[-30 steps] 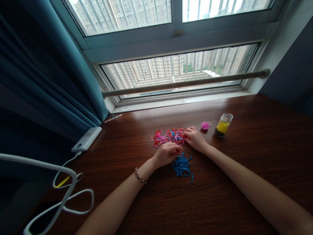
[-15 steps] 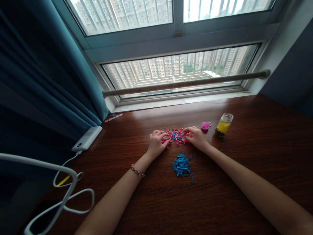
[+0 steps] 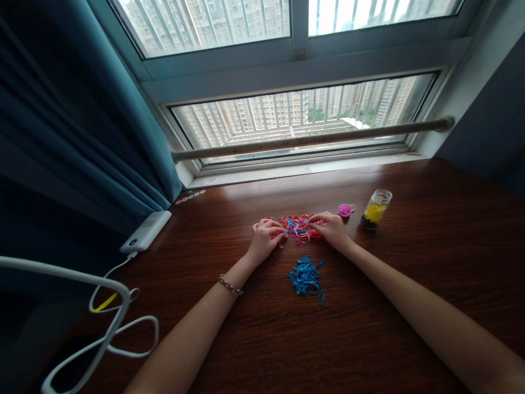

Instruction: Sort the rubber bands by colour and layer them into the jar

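A mixed pile of small rubber bands (image 3: 297,229), mostly red and pink with some blue, lies on the brown wooden table. At its left side is my left hand (image 3: 264,238), thumb and fingers pinched together, with a bit of blue band at the tips. From the right, my right hand (image 3: 331,229) reaches over the pile, its fingertips closed on what looks like another blue band. Nearer to me sits a separate heap of blue rubber bands (image 3: 304,275), with one loose blue band (image 3: 322,297) beside it.
Right of the pile are a small pink lid with a loop (image 3: 344,210) and an open glass jar (image 3: 375,210) holding yellow and dark bands. A white power bank (image 3: 146,232) with a white cable (image 3: 123,306) is at the left, by the blue curtain (image 3: 135,126).
My left fingertips have come together in a pinch. My right fingers have also closed, moving slightly over the pile. The blue heap has stayed put.
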`<state>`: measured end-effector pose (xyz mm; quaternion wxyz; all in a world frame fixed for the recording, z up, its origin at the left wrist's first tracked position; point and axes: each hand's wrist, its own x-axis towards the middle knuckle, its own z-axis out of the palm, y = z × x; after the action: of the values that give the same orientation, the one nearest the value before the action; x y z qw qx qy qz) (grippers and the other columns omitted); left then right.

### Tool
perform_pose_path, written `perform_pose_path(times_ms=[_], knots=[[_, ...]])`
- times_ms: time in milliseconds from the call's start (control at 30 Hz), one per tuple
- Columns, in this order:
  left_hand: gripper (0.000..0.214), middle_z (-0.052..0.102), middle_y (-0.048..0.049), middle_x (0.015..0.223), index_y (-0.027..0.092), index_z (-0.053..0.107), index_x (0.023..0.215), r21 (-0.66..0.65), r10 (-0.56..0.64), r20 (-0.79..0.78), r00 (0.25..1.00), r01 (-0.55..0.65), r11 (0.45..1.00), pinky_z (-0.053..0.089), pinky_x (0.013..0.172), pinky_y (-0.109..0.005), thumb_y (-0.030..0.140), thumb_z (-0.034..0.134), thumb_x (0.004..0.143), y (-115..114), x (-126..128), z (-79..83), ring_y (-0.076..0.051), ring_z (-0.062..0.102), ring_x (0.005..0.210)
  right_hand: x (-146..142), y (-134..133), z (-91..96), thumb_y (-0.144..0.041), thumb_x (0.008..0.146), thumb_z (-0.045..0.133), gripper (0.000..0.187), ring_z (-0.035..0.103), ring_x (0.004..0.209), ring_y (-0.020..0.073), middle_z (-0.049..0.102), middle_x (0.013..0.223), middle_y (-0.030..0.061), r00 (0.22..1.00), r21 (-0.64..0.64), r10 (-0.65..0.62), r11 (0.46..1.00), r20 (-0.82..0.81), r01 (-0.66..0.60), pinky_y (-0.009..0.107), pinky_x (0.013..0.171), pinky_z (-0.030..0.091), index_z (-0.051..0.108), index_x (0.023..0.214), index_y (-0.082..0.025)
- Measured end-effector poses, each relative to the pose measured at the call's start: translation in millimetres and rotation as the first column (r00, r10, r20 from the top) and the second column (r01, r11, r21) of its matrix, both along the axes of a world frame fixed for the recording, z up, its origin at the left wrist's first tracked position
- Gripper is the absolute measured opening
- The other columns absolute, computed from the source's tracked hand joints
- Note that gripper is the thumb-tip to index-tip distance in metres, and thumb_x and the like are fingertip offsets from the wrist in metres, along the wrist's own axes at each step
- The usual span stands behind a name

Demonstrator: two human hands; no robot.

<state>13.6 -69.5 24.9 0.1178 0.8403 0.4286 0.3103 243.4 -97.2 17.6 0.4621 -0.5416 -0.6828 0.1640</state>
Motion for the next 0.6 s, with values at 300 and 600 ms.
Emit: perform_pose_path(times_ms=[300,600], knots=[[0.006,0.067,0.002,0.085,0.025,0.066,0.07,-0.01,0.001,0.045,0.999,0.0,1.0,0.031,0.089,-0.037,0.031,0.066,0.07,-1.6,-1.3,3.8,-0.02,0.05,0.099,0.0,-0.9,4.2,-0.032,0.069,0.066,0.013,0.059,0.072,0.0175,0.066,0.073,0.0011,1.0,0.003,-0.025,1.0,0.001,0.025,0.028,0.068,0.043,0.065,0.072,-0.02],[0.008,0.067,0.0011,0.082,0.022,0.062,0.071,-0.02,0.028,0.087,0.996,-0.027,0.999,0.033,0.089,-0.037,0.029,0.067,0.069,-1.7,-0.9,4.9,-0.02,0.052,0.096,0.8,-0.7,4.4,-0.027,0.071,0.065,0.008,0.06,0.074,0.0176,0.067,0.075,0.0018,1.0,0.024,-0.021,0.999,-0.019,0.022,0.028,0.069,0.044,0.068,0.075,-0.021]])
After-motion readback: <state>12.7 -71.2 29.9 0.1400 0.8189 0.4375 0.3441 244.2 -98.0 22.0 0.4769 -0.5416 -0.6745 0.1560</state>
